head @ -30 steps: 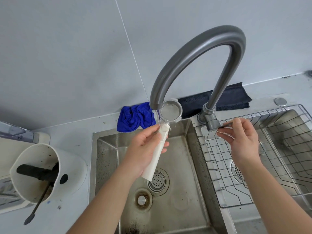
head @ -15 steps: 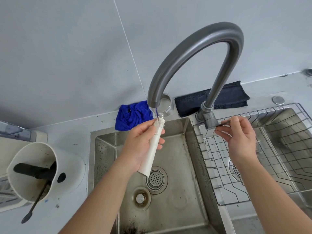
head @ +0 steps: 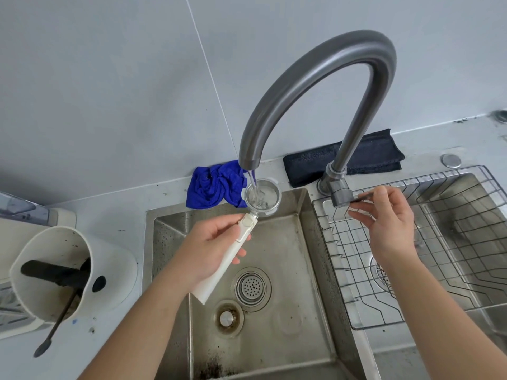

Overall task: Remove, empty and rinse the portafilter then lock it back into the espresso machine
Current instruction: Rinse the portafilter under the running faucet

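The left hand (head: 211, 248) wraps its fingers round the white plastic handle of the steel-basket portafilter (head: 262, 197), long axis pointing up-right, basket under the grey arched tap's (head: 315, 86) stream. The right hand (head: 389, 215) pinches the tap's thin lever (head: 362, 198), nearer for shutting off.

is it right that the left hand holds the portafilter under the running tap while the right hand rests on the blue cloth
Not quite. In the head view the right hand is on the faucet lever, not on the blue cloth, which lies untouched behind the sink. The rest stands: the left hand holds the portafilter under the running tap.
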`<state>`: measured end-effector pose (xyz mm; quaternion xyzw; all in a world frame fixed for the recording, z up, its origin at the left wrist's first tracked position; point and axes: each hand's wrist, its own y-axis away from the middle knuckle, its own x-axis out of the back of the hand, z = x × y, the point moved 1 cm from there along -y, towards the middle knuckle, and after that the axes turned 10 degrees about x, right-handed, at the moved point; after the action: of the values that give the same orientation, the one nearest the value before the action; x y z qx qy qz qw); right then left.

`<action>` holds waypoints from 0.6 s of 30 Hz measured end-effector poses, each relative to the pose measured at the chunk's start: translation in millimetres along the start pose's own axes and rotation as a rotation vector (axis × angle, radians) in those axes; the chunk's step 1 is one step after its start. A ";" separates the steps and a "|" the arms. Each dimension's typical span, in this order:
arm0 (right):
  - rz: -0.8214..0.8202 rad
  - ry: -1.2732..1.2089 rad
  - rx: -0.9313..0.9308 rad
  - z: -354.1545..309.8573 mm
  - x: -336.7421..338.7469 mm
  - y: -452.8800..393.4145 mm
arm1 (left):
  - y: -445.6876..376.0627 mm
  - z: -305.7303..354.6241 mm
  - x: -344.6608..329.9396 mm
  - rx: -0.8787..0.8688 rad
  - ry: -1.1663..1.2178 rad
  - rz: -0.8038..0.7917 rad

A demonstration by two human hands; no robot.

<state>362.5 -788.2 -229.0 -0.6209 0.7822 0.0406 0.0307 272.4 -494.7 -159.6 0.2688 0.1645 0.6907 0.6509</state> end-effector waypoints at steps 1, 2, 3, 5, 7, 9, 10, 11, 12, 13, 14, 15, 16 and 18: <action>-0.001 0.003 0.001 -0.2 -0.2 0.1 | 0.2 -0.8 1.8 0.004 -0.022 -0.005; -0.001 0.005 0.001 -0.5 -0.5 0.1 | 0.1 -1.3 3.7 0.004 -0.042 -0.010; 0.000 0.006 0.001 -0.8 -0.9 0.1 | 0.1 -1.9 5.9 0.001 -0.060 -0.013; 0.002 0.008 -0.001 -1.2 -1.1 0.0 | 0.7 -2.1 9.9 -0.013 -0.097 -0.015; 0.003 0.010 -0.001 -1.4 -1.3 0.0 | 1.3 -2.8 14.0 -0.034 -0.140 -0.007; 0.004 0.011 -0.002 -1.5 -1.4 0.1 | 1.6 -4.1 18.0 -0.053 -0.196 0.012; 0.004 0.011 -0.001 -1.4 -1.3 0.3 | 2.1 -4.7 19.6 -0.063 -0.224 0.020; 0.003 0.012 0.000 -1.4 -1.2 0.3 | 2.5 -5.1 21.0 -0.076 -0.251 0.024; 0.002 0.014 0.000 -1.5 -1.0 0.2 | 3.2 -5.1 21.9 -0.092 -0.282 0.027; 0.000 0.016 0.001 -1.6 -0.7 0.1 | 3.9 -5.1 22.5 -0.108 -0.312 0.032; -0.001 0.018 0.000 -1.7 -0.5 -0.1 | 4.6 -5.0 23.1 -0.123 -0.335 0.040; -0.002 0.020 -0.002 -1.7 -0.1 -0.3 | 4.9 -5.2 23.7 -0.136 -0.350 0.049; -0.002 0.021 -0.003 -1.8 0.1 -0.4 | 5.4 -5.5 24.3 -0.150 -0.364 0.059; -0.001 0.019 -0.005 -1.8 0.4 -0.5 | 6.3 -5.7 25.1 -0.180 -0.390 0.081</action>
<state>362.8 -789.0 -227.3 -0.6218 0.7820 0.0364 0.0218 263.7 -469.8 -156.5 0.3445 -0.0378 0.6631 0.6635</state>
